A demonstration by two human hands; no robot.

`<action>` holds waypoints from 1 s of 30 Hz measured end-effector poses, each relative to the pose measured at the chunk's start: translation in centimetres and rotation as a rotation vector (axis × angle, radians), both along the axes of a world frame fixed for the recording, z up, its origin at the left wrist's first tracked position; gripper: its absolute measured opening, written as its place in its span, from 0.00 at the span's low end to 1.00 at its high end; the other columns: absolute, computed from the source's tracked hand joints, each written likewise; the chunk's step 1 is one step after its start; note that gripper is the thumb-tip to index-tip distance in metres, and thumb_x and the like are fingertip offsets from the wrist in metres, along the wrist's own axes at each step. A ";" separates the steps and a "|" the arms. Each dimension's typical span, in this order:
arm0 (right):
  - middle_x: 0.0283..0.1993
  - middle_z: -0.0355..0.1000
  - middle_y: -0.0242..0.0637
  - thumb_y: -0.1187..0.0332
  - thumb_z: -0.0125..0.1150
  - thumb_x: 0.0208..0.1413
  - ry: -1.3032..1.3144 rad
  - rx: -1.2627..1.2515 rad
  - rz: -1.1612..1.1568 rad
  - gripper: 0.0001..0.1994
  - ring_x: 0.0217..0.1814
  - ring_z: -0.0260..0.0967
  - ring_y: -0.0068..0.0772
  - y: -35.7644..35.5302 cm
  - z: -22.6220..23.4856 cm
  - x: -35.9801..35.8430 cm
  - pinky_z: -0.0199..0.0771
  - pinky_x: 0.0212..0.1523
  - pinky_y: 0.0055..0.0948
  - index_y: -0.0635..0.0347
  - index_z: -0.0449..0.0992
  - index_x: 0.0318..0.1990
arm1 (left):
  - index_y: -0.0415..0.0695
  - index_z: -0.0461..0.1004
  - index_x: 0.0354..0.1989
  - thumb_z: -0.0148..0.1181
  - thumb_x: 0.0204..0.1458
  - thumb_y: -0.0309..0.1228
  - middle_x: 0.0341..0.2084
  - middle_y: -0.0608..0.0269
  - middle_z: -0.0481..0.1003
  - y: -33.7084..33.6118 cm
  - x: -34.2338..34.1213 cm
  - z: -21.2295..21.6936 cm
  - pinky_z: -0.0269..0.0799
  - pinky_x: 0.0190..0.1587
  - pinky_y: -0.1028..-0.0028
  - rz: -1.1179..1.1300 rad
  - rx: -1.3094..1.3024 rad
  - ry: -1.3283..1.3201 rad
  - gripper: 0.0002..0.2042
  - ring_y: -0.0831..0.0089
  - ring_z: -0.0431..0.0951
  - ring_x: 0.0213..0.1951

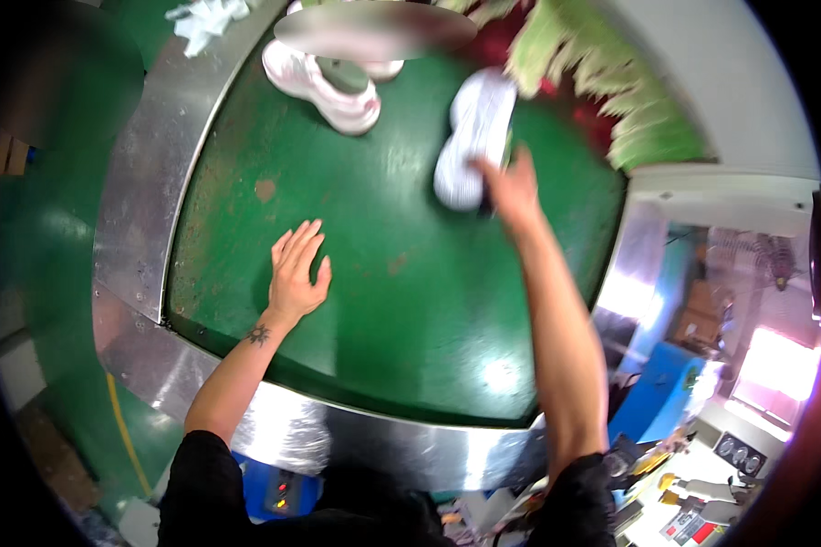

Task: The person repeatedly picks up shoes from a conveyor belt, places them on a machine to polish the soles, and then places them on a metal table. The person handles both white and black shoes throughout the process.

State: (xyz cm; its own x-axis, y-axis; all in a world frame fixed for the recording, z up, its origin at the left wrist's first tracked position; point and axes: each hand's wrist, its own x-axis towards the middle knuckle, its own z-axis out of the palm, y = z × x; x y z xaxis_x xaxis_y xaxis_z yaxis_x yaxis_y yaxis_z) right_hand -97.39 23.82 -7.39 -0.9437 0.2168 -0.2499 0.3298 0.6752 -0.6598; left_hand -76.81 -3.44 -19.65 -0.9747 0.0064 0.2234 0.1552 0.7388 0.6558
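A white sneaker (470,132) lies sole-side up on the green conveyor belt (383,237), toward the far right. My right hand (511,187) reaches out over the belt and grips the sneaker's near end. My left hand (296,269) rests flat on the belt with fingers spread, holding nothing, well left of the sneaker. A second white and pink sneaker (324,87) stands farther back on the belt, apart from both hands.
A metal rim (146,182) frames the belt on the left and near side. Green strip curtains (611,82) hang at the far right. White crumpled material (205,20) lies beyond the rim. A blue machine (661,387) and a cluttered bench sit at lower right.
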 end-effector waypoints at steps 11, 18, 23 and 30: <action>0.63 0.64 0.53 0.70 0.71 0.46 0.182 -0.448 -0.686 0.44 0.64 0.67 0.41 10.6 17.1 49.0 0.67 0.65 0.39 0.73 0.53 0.69 | 0.41 0.38 0.77 0.64 0.59 0.46 0.76 0.44 0.45 14.2 7.2 11.5 0.59 0.68 0.59 -0.567 0.984 -0.744 0.48 0.55 0.48 0.75; 0.72 0.53 0.67 0.60 0.80 0.42 0.558 0.102 -0.251 0.41 0.69 0.63 0.63 6.2 26.8 52.7 0.68 0.65 0.47 0.65 0.67 0.64 | 0.36 0.69 0.60 0.60 0.52 0.29 0.49 0.54 0.78 26.1 16.5 30.4 0.74 0.58 0.62 -0.834 1.336 -0.964 0.25 0.62 0.80 0.50; 0.60 0.72 0.54 0.73 0.72 0.46 0.882 0.060 -0.804 0.31 0.64 0.71 0.44 11.6 27.1 67.4 0.72 0.61 0.38 0.70 0.69 0.59 | 0.34 0.65 0.64 0.52 0.56 0.45 0.54 0.47 0.76 29.9 22.6 32.2 0.74 0.60 0.59 -1.033 1.501 -1.331 0.32 0.56 0.79 0.53; 0.53 0.77 0.42 0.72 0.74 0.47 1.059 0.358 -0.698 0.19 0.45 0.75 0.44 17.8 30.2 75.3 0.78 0.45 0.36 0.63 0.80 0.48 | 0.36 0.67 0.63 0.49 0.60 0.47 0.54 0.50 0.77 38.0 35.6 37.8 0.74 0.58 0.62 -1.076 1.128 -1.597 0.29 0.59 0.78 0.54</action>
State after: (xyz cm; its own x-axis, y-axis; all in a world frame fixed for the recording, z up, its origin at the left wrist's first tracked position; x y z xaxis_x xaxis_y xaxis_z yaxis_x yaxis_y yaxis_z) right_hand -22.09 41.67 22.81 -0.3090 0.6340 0.7089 0.1153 0.7648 -0.6338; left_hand -41.25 34.52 18.20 -0.0190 0.9765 -0.2147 -0.8096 0.1110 0.5764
